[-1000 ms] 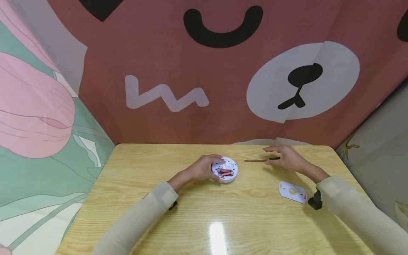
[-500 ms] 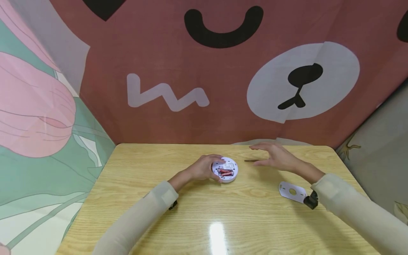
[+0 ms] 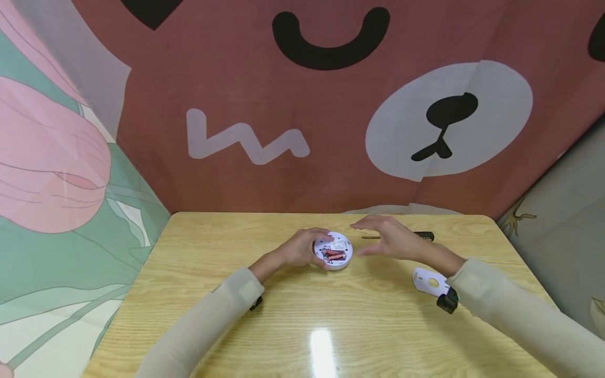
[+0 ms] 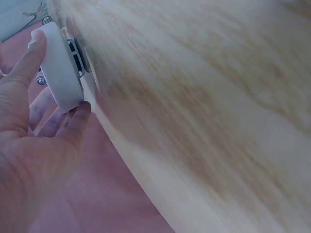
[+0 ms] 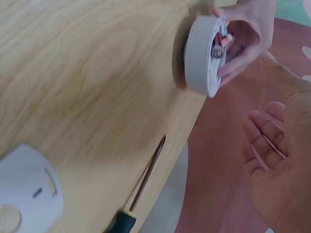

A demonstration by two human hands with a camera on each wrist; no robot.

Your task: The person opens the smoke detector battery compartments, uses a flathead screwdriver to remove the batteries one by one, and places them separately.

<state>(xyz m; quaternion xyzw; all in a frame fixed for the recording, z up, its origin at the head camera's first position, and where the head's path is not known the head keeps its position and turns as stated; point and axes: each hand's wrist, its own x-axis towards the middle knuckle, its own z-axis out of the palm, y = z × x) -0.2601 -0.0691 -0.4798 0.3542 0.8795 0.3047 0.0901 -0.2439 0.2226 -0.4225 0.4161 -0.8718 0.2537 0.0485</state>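
A round white smoke detector (image 3: pixel 342 243) lies on the table with its back up, showing red batteries in an open bay. My left hand (image 3: pixel 298 249) grips it from the left, thumb on the near side and fingers over the far side. In the left wrist view, the fingers and thumb span the detector's rim (image 4: pixel 58 73). To its right, my right hand (image 3: pixel 397 239) is held with fingers extended and thumb apart, holding nothing. The right wrist view shows that hand (image 5: pixel 291 160) close to the detector (image 5: pixel 199 56). Behind it lies a screwdriver (image 3: pixel 425 235) with a black handle.
A white mounting plate (image 3: pixel 421 278) with a central hole lies right of the middle, partly under the right wrist. The wooden table (image 3: pixel 264 336) meets a printed curtain (image 3: pixel 331 184) at its back edge. Light glares off the table's front.
My right hand let go of the screwdriver and moved left toward the smoke detector, uncovering the black handle. My left hand has kept its grip on the detector.
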